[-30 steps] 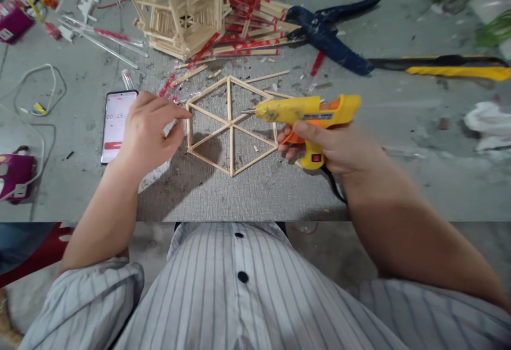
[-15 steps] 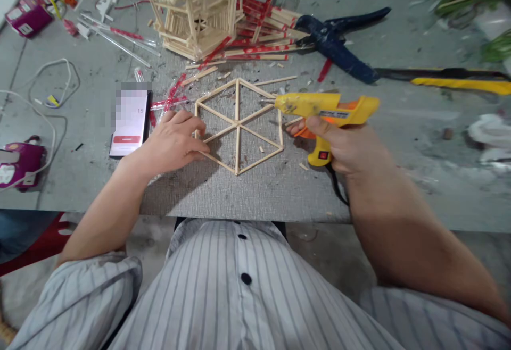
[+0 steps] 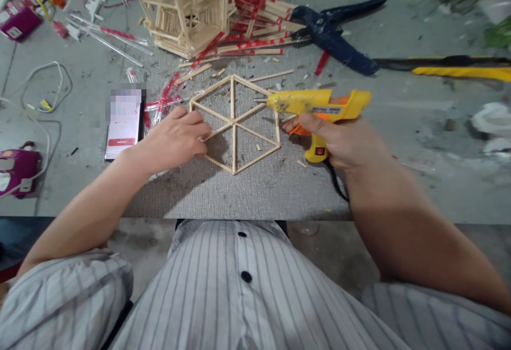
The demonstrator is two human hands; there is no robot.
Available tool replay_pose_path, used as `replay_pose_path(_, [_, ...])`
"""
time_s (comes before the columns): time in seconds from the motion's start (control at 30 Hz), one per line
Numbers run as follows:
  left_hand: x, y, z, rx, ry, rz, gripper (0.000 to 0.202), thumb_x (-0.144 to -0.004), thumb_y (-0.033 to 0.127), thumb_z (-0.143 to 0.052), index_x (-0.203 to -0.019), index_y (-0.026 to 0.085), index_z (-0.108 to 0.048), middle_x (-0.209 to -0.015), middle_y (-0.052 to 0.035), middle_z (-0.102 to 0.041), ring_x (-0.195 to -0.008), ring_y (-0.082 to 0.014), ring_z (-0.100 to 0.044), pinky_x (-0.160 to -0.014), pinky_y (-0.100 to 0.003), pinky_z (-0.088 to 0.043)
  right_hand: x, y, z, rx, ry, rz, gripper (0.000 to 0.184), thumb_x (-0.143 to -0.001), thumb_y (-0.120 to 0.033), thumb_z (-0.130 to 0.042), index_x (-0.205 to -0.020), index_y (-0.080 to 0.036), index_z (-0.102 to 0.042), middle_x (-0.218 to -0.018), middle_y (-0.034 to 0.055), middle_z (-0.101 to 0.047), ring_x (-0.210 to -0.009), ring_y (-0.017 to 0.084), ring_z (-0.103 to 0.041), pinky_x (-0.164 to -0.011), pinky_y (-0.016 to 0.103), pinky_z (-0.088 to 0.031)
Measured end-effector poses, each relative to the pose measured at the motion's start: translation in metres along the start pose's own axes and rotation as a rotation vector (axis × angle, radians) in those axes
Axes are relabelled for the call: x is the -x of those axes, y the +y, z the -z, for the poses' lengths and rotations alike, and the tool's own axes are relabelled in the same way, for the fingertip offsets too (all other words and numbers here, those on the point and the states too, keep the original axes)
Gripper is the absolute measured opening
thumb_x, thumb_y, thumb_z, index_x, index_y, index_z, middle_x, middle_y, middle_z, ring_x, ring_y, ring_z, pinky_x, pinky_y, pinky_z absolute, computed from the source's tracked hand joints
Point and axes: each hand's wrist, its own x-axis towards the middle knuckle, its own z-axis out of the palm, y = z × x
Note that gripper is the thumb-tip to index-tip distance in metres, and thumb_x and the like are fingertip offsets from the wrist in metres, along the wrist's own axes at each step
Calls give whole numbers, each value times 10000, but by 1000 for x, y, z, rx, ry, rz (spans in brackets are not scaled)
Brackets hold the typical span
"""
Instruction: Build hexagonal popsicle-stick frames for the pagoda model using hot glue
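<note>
A flat hexagon frame (image 3: 235, 124) of thin wooden sticks, with spokes meeting at its middle, lies on a grey textured mat (image 3: 247, 190). My left hand (image 3: 175, 138) rests on the frame's left side, fingers curled and pinching a stick there. My right hand (image 3: 339, 140) grips a yellow hot glue gun (image 3: 319, 106) by its handle. The gun's metal nozzle points left and hovers at the frame's upper right corner.
A stick-built model house (image 3: 187, 4) stands at the back, with red-wrapped chopsticks (image 3: 255, 36) beside it. Dark blue shears (image 3: 335, 31) and a yellow-black tool (image 3: 459, 67) lie to the right. A phone (image 3: 123, 124), white cables (image 3: 43, 100) and purple boxes (image 3: 16, 166) sit left.
My left hand came down from above the phone onto the frame's left side and pinched a stick. The glue gun drifted slightly right, its nozzle now at the upper right corner.
</note>
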Motion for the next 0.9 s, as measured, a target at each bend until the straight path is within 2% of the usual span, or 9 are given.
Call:
replay_pose_path(0.23, [-6,0,9,-97,-32,-141,301,-931,160,-542,-643,197,-618,-732,-4,-624,-816,-179,-540,-723,-336,-353,0,-3,-1,15,12,-15,456,-474,-595,-895,-670,-222,-718,-721,-5,-698,-712,112,-613,-706,234,-509])
replay_pose_path(0.4, [-16,14,17,-67,-64,-161,264,-895,74,-563,-660,188,-598,-660,-1,-611,-765,-160,-541,-702,-310,-337,-3,1,1,69,18,11,474,-472,-641,-865,-655,-227,-729,-736,-2,-709,-712,126,-622,-695,248,-510])
replay_pose_path(0.63, [-25,23,13,-49,-75,-144,282,-881,56,-575,-633,190,-591,-602,-5,-578,-711,-158,-551,-713,-309,-349,-1,-4,-2,9,30,-38,498,-397,-593,-905,-680,-233,-710,-747,-22,-690,-703,107,-611,-706,227,-524])
replay_pose_path(0.9, [-25,23,20,-73,-161,-179,266,-869,50,-582,-645,192,-602,-581,-8,-572,-683,-159,-537,-718,-314,-367,0,-5,-3,27,21,9,419,-489,-521,-893,-690,-217,-688,-758,-18,-690,-690,101,-608,-718,238,-537])
